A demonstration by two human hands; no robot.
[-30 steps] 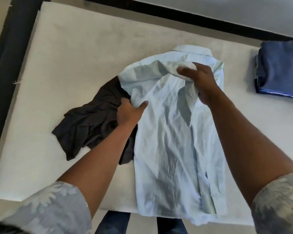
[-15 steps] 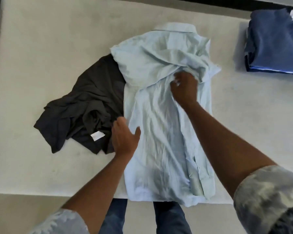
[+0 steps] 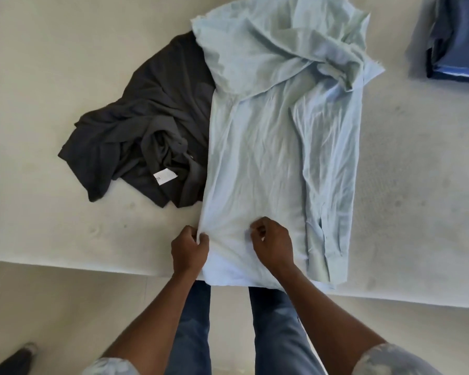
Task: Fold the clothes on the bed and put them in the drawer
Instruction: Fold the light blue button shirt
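Shirt (image 3: 276, 147) flat on bed (image 3: 52, 63), hem slightly overhanging near edge. Left grip (image 3: 190, 249) pinching shirt's left edge near hem; right grip (image 3: 271, 244) pinching fabric mid-hem. Dark garment (image 3: 146, 125) touching shirt's left edge. Blue stack (image 3: 460, 36) far right, well apart, bare bed between.

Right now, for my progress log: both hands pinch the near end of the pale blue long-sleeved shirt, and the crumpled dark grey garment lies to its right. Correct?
No. The head view shows the crumpled dark grey garment to the left of the pale blue long-sleeved shirt; the left hand and right hand do pinch its near end.
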